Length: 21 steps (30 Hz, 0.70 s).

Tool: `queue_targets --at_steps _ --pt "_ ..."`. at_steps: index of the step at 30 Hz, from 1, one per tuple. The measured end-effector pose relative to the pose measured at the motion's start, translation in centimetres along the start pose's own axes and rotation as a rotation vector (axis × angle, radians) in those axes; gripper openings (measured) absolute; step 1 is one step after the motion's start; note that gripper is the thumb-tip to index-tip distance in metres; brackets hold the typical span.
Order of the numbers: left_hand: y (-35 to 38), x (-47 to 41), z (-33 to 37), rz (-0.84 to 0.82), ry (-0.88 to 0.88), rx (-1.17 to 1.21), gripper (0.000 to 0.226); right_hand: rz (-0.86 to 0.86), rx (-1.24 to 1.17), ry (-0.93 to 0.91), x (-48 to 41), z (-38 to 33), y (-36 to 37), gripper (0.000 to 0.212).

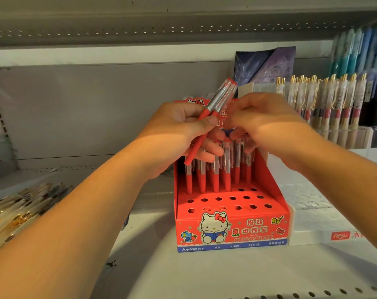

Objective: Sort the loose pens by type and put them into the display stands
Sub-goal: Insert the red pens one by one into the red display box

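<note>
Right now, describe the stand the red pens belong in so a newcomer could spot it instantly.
On the white shelf, look at the middle. The red cardboard stand sits there, its back rows holding red pens, front holes empty. Unlike the rack of gold-clipped pens to its right, it is red with a cartoon cat on its front.

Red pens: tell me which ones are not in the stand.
The two pens gripped in the left hand, tilted above the stand; the others stand upright in its rear holes.
</note>
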<state>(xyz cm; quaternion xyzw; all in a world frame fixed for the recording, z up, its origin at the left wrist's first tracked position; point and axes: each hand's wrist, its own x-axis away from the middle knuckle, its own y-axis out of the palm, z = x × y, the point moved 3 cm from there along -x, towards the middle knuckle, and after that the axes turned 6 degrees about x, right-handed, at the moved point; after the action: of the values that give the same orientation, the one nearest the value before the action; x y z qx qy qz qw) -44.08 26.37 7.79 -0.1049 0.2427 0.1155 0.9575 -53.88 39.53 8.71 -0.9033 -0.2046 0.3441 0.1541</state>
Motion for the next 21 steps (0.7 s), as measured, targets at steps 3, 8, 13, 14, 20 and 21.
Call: queue_targets --at_steps 3,8,13,14,20,21 --pt "0.2 0.2 0.0 -0.028 -0.014 -0.018 0.011 0.032 -0.270 0.043 0.2 -0.4 -0.7 0.010" --pt "0.4 0.4 0.0 -0.066 -0.052 -0.032 0.012 -0.022 -0.484 0.063 0.4 -0.5 -0.5 0.014" --pt "0.1 0.2 0.2 -0.043 -0.075 0.036 0.017 -0.010 -0.623 0.068 0.1 -0.6 -0.7 0.015" --pt "0.0 0.2 0.2 -0.033 -0.072 0.053 0.018 -0.005 -0.634 0.076 0.1 -0.6 -0.8 0.015" --pt "-0.4 -0.2 0.4 0.045 -0.020 0.015 0.013 0.071 -0.372 0.047 -0.2 -0.8 -1.7 0.025" --pt "-0.4 -0.2 0.4 0.043 -0.016 0.029 0.013 0.068 -0.281 0.023 -0.2 -0.8 -1.6 0.025"
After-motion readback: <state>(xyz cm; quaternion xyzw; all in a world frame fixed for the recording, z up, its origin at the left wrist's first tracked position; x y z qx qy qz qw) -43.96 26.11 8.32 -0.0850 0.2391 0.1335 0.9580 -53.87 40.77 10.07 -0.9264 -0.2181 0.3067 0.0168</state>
